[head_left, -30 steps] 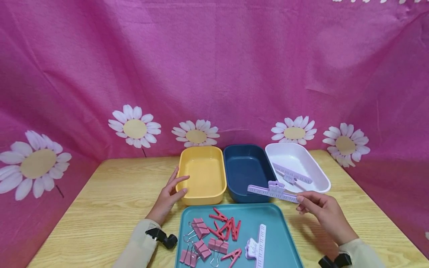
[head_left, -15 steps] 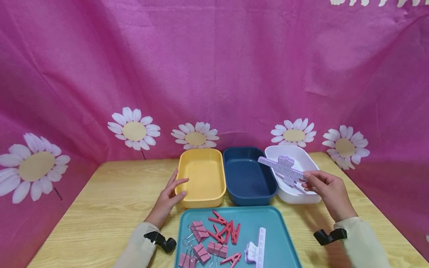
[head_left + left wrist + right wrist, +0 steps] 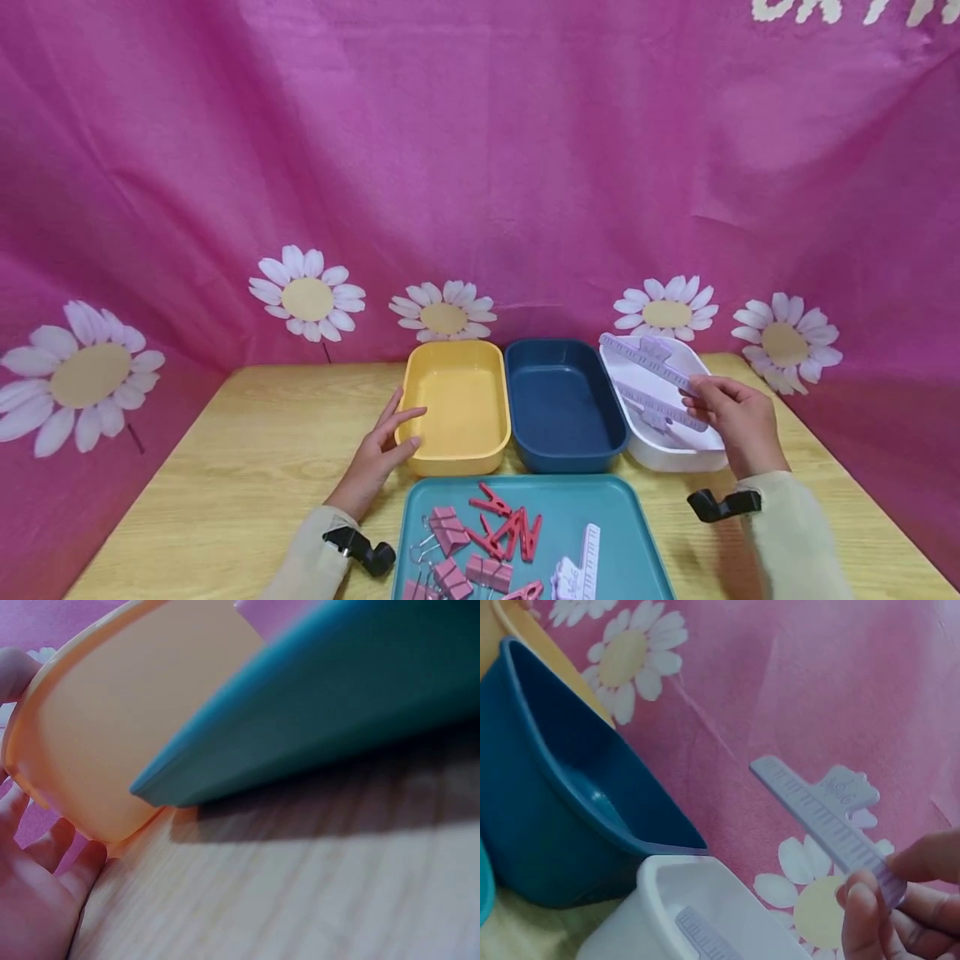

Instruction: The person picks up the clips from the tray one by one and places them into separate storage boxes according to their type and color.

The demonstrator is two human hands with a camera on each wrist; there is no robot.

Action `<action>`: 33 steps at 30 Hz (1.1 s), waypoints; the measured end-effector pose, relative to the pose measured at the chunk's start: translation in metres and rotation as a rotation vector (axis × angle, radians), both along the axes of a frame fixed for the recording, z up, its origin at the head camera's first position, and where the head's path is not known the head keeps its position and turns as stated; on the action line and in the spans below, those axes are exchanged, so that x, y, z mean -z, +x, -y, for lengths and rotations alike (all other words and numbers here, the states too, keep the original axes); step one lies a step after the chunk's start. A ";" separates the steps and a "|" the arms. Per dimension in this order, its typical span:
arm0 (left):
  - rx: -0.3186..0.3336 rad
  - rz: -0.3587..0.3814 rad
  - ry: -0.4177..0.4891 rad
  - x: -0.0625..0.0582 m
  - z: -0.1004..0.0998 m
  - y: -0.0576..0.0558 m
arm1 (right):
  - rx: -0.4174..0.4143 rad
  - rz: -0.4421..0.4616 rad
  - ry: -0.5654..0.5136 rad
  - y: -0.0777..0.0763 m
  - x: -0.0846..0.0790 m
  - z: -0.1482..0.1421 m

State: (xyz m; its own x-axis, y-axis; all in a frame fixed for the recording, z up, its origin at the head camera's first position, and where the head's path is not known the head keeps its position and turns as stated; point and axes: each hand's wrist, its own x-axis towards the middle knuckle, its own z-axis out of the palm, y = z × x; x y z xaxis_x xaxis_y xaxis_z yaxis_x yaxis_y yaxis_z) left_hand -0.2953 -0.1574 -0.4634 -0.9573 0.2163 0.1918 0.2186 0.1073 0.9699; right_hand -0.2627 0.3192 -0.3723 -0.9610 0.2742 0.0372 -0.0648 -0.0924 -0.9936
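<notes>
My right hand (image 3: 742, 421) pinches one end of a lilac ruler clip (image 3: 648, 360), a bulldog-style clip with a long marked bar. It is held above the white bin (image 3: 678, 458), where another lilac ruler clip (image 3: 660, 407) lies. The right wrist view shows the held clip (image 3: 821, 814) tilted, thumb and fingers at its lower end. At the yellow bin (image 3: 457, 462), my left hand (image 3: 375, 458) rests spread at the left side, index finger and thumb reaching over the rim. In the left wrist view, other fingers (image 3: 52, 844) lie along the bin's outside.
A navy bin (image 3: 567, 462) stands between the yellow and white ones. In front, a teal tray (image 3: 622, 517) bears pink binder clips (image 3: 448, 531), red clothespins (image 3: 531, 537) and one lilac ruler clip (image 3: 588, 558). A pink flowered cloth (image 3: 480, 167) hangs behind the wooden table (image 3: 300, 417).
My right hand has carried the ruler clip up and away from me, from in front of the navy and white bins to over the white bin. The left hand stays at the yellow bin.
</notes>
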 end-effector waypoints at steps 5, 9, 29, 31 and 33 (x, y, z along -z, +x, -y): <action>0.001 -0.016 -0.016 -0.001 -0.001 -0.001 | 0.068 0.071 0.093 -0.008 0.000 -0.006; 0.010 -0.033 -0.004 -0.003 -0.002 -0.002 | 0.127 0.101 0.317 -0.014 0.002 -0.012; -0.020 -0.011 -0.035 0.000 0.000 0.004 | 0.112 0.164 0.404 -0.015 0.015 -0.020; -0.018 -0.009 -0.039 -0.001 -0.001 0.004 | 0.118 0.162 0.403 -0.014 0.015 -0.021; -0.017 -0.008 -0.041 -0.001 -0.002 0.003 | 0.121 0.158 0.392 -0.014 0.016 -0.023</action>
